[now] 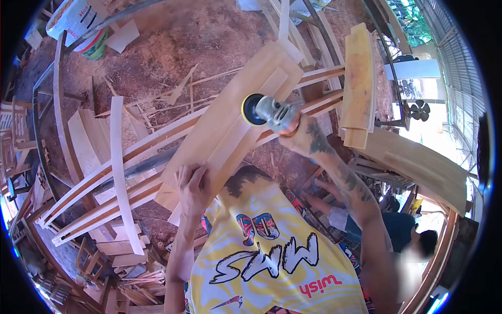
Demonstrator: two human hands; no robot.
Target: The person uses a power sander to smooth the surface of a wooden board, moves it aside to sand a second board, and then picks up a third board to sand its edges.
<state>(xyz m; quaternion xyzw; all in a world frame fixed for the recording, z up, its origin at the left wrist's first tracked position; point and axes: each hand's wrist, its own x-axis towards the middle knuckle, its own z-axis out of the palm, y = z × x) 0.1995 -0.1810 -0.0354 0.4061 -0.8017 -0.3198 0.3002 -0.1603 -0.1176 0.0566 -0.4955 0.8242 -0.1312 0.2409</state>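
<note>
My right hand (299, 137) is wrapped round the body of an angle sander (277, 112), whose round pad with a yellow rim (253, 109) is over the face of a wooden door panel (222, 123). The panel lies slanted, its recessed strip running along its length. At its near left end my left hand (192, 183) grips the panel, fingers curled at the surface. Beneath the panel, long wooden rails (151, 141) act as supports. A thin pale curved strip of wood (119, 167) lies across those rails on the left.
A stack of boards (358, 83) sits on the rails to the right, with a wide curved board (413, 162) beyond. Another person (389, 227) is low down at right. A white bucket (76, 21) stands at upper left. Offcuts (141, 285) and sawdust cover the floor.
</note>
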